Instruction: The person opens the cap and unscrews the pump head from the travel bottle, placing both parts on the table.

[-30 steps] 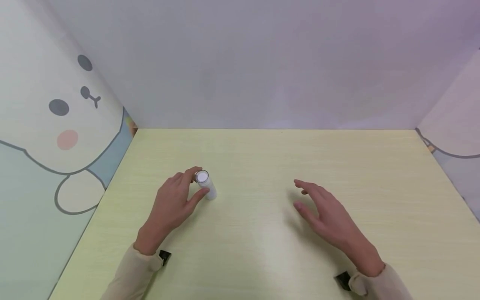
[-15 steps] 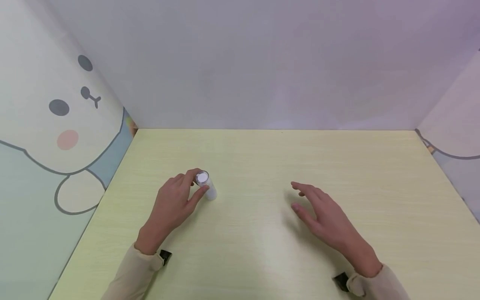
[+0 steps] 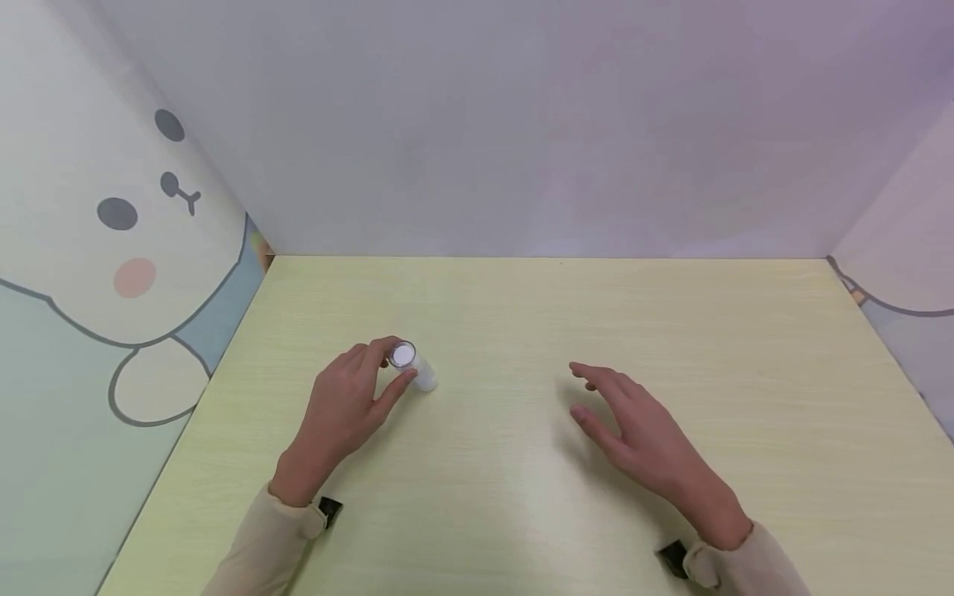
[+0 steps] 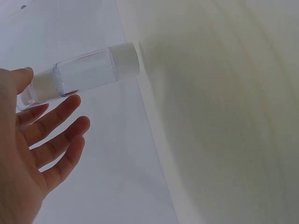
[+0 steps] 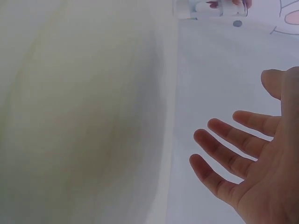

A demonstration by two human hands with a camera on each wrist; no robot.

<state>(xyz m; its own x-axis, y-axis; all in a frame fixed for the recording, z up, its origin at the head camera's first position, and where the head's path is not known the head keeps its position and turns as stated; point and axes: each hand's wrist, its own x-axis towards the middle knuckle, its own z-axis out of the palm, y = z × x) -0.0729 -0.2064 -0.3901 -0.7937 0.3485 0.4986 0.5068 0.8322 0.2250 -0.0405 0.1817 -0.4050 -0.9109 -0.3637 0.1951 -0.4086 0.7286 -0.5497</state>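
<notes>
A small clear cylindrical bottle point(image 3: 425, 377) with white ends stands roughly on end at the left of the table. My left hand point(image 3: 344, 401) pinches its top end between thumb and index finger. In the left wrist view the bottle point(image 4: 86, 72) shows a see-through middle, and its white base is close to the table; whether it touches is unclear. The other fingers of that hand spread loosely below it. Over the table to the right, my right hand point(image 3: 648, 439) hovers with fingers relaxed and apart, holding nothing. The bottle point(image 5: 210, 8) also appears at the right wrist view's top edge.
The pale yellow-green wooden table point(image 3: 507, 497) meets a plain grey-white wall point(image 3: 522, 132) at its back edge. Side panels bear cartoon prints, with a white animal face point(image 3: 74, 248) on the left one.
The bottle's lower end has shifted slightly right and away from me, while my left hand stays nearly in place. My right hand has drifted a little to the left.
</notes>
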